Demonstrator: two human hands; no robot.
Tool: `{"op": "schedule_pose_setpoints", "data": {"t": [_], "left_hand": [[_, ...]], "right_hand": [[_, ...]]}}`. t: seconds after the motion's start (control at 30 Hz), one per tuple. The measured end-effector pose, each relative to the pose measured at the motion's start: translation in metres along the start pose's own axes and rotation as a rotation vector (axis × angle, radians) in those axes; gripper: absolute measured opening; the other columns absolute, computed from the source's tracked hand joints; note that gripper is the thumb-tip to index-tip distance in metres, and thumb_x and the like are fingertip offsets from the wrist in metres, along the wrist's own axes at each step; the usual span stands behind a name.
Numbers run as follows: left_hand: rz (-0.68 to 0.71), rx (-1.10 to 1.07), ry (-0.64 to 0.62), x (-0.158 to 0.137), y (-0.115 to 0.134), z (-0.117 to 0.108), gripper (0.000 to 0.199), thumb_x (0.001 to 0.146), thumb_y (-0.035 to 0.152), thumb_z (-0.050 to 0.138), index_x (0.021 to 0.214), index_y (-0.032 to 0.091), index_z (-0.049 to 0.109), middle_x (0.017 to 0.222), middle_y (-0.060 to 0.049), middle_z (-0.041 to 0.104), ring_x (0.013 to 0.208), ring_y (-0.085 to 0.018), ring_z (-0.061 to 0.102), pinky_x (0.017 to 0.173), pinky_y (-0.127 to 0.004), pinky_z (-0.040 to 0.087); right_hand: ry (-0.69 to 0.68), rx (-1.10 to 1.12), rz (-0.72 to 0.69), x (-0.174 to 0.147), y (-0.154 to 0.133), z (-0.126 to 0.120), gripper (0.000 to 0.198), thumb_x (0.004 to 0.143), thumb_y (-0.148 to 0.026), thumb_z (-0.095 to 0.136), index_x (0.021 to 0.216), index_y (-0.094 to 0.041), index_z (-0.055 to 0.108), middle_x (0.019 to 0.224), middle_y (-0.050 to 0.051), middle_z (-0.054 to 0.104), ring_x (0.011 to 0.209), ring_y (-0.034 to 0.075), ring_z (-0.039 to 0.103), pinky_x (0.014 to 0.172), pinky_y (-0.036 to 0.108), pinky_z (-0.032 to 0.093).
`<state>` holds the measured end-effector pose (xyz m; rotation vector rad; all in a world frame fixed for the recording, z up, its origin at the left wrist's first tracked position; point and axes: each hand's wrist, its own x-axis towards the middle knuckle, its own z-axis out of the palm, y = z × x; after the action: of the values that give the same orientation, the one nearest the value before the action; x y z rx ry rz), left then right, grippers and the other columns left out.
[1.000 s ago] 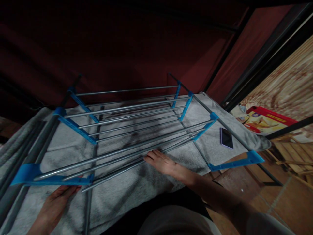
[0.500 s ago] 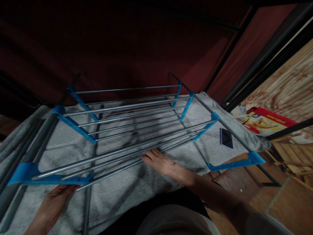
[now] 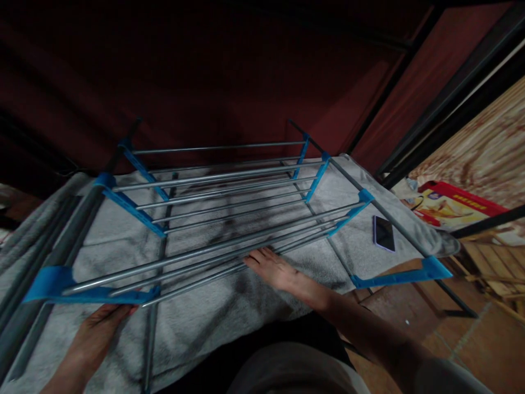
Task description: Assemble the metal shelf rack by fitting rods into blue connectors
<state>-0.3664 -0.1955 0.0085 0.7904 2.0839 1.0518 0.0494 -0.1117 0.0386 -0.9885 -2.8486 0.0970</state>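
A rack of grey metal rods and blue plastic brackets lies on a grey blanket (image 3: 192,317). At its near left corner, my left hand (image 3: 98,331) is closed at the lower edge of a blue bracket (image 3: 94,293), with some fingers hidden behind it. The lowest metal rod (image 3: 184,290) has its left end loose beside this bracket, close to my fingertips. My right hand (image 3: 273,268) wraps around the near rods about midway along, its fingertips partly out of sight. Another blue bracket (image 3: 394,277) on the near right side has no rods in it.
A phone (image 3: 384,233) lies on the blanket to the right, beyond the rack's side tube (image 3: 397,224). Farther right are a red and yellow box (image 3: 459,205) and a wooden slatted piece (image 3: 492,262). A dark red panel (image 3: 213,71) stands behind the rack.
The view has shifted slightly, so the rack appears farther right. The loose rod end has moved a little up and right relative to the near left bracket. Both hands keep their places.
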Motion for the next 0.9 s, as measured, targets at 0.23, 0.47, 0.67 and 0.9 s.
{"op": "schedule_pose_setpoints", "data": {"t": [0.23, 0.47, 0.67, 0.9], "left_hand": [[-0.077, -0.207, -0.057, -0.012, 0.003, 0.004, 0.029, 0.046, 0.031, 0.079, 0.072, 0.018, 0.075, 0.077, -0.006, 0.077, 0.083, -0.023, 0.069, 0.078, -0.029, 0.057], [0.018, -0.160, -0.044, -0.017, -0.001, 0.010, 0.032, 0.056, 0.040, 0.079, 0.075, 0.015, 0.069, 0.075, -0.009, 0.073, 0.078, -0.023, 0.066, 0.079, -0.035, 0.055], [0.180, 0.027, -0.109, -0.011, -0.001, 0.005, 0.018, 0.062, 0.031, 0.065, 0.075, 0.018, 0.065, 0.075, -0.005, 0.072, 0.079, -0.024, 0.065, 0.077, -0.034, 0.054], [0.551, 0.529, -0.128, -0.023, 0.019, -0.007, 0.012, 0.080, 0.018, 0.052, 0.072, 0.020, 0.059, 0.076, -0.008, 0.066, 0.085, -0.024, 0.068, 0.087, -0.035, 0.055]], "right_hand": [[0.009, 0.010, 0.032, -0.007, -0.003, 0.003, 0.046, 0.094, -0.001, 0.046, 0.134, -0.019, 0.060, 0.123, 0.009, 0.064, 0.107, 0.024, 0.063, 0.101, 0.041, 0.055], [0.051, 0.021, 0.021, -0.009, 0.000, 0.009, 0.061, 0.086, 0.006, 0.040, 0.138, -0.021, 0.058, 0.125, 0.010, 0.065, 0.111, 0.024, 0.065, 0.107, 0.046, 0.053], [0.089, -0.019, 0.003, -0.012, 0.003, 0.009, 0.062, 0.086, 0.005, 0.039, 0.139, -0.022, 0.057, 0.127, 0.010, 0.065, 0.113, 0.024, 0.065, 0.106, 0.046, 0.054], [0.098, -0.028, -0.039, -0.016, 0.008, 0.011, 0.062, 0.087, 0.004, 0.037, 0.140, -0.022, 0.056, 0.126, 0.010, 0.066, 0.111, 0.025, 0.066, 0.105, 0.046, 0.054]]}}
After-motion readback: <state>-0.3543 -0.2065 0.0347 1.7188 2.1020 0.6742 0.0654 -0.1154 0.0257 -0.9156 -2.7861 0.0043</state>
